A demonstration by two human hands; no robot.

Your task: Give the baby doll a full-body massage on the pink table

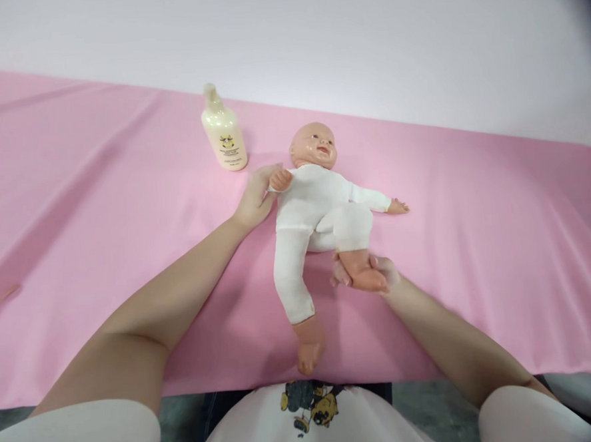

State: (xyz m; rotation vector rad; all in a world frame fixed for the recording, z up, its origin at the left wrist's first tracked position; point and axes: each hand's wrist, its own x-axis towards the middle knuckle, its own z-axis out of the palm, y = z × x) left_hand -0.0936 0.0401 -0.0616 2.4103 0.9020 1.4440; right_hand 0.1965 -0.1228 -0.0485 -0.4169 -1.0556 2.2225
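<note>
A baby doll (319,209) in a white bodysuit lies on its back on the pink cloth, head toward the far side. My left hand (255,198) rests against the doll's near arm and shoulder, fingers curled around the arm. My right hand (373,274) grips the doll's bent leg at the foot, lifting it a little off the cloth. The doll's other leg lies straight toward me, its bare foot near the table's front edge.
A cream lotion bottle (223,131) with a pump top stands upright on the pink cloth (75,214), just left of the doll's head. A white wall runs behind the table. The table's front edge is right in front of my body.
</note>
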